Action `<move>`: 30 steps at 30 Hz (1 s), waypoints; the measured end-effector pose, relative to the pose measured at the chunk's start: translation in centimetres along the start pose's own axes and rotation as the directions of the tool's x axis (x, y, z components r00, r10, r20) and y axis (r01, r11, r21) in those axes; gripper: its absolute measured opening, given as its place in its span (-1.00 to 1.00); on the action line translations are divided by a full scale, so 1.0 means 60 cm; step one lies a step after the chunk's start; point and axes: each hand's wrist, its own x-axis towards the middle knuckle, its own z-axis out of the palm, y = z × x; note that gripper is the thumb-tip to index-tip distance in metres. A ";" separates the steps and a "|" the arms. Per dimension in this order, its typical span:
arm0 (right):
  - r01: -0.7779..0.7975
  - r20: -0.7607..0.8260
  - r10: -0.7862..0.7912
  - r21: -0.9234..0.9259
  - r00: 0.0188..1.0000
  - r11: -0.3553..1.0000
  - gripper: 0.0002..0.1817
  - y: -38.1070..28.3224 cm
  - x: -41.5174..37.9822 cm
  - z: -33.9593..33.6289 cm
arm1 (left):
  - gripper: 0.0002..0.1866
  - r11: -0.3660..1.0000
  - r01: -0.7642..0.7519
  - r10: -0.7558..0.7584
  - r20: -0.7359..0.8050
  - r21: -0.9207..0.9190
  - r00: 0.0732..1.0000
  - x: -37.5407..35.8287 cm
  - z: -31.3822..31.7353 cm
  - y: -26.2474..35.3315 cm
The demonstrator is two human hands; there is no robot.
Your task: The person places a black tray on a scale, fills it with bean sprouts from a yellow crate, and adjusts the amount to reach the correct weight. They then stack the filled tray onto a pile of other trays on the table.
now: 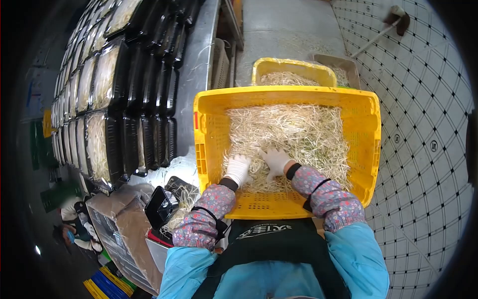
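Pale bean sprouts point(298, 130) fill the bottom of a yellow perforated crate point(286, 207) right in front of me. Both my hands reach into it, wearing white gloves below flowered sleeve covers. My left hand point(238, 168) rests on the sprouts near the crate's left wall, its fingers apart and the tips partly sunk among the strands. Just to its right, my right hand point(275, 161) lies on the sprouts with fingers spread and thumb out to the side. Neither hand visibly lifts any sprouts.
Stacked black trays of wrapped sprouts point(104, 79) stand on a metal table point(195, 84) to the left. A cardboard box point(122, 224) and a black tray point(160, 207) are lower left. A smaller yellow bin point(318, 72) sits beyond the crate. Another person point(79, 231) is far left.
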 end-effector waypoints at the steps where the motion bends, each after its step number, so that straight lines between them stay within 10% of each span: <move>1: -0.016 -0.001 0.017 0.008 1.000 1.000 0.13 -0.003 0.001 -0.003 | -0.18 1.000 -0.018 0.018 0.004 0.002 1.000 0.003 0.005 -0.004; 7: -0.068 0.093 0.048 0.220 0.994 0.973 -0.23 0.008 0.012 0.001 | -0.20 0.972 0.152 -0.088 0.324 -0.178 0.942 0.038 -0.018 -0.018; 15: -0.037 -0.020 0.045 0.304 0.999 0.952 -0.50 0.014 -0.053 -0.083 | -0.37 0.965 0.153 -0.086 0.298 -0.211 0.951 0.017 -0.150 0.011; 19: 0.028 -0.074 -0.016 0.160 0.997 0.987 -0.51 0.047 -0.148 -0.229 | -0.47 0.876 -0.041 0.103 0.103 -0.480 0.989 0.024 -0.277 0.060; 23: -0.104 -0.279 0.111 0.038 0.954 0.994 -0.36 0.108 -0.229 -0.288 | -0.49 0.917 -0.179 0.142 -0.128 -0.356 0.982 0.086 -0.341 0.146; 28: -0.214 -0.633 0.078 -0.142 0.771 0.966 -0.13 0.181 -0.270 -0.125 | -0.37 0.968 -0.225 0.164 -0.398 -0.112 0.903 0.179 -0.148 0.241; 30: -0.241 -0.158 0.210 -0.208 0.965 0.948 0.00 0.208 -0.293 -0.002 | -0.21 0.934 -0.354 0.335 -0.239 -0.041 0.912 0.127 -0.059 0.273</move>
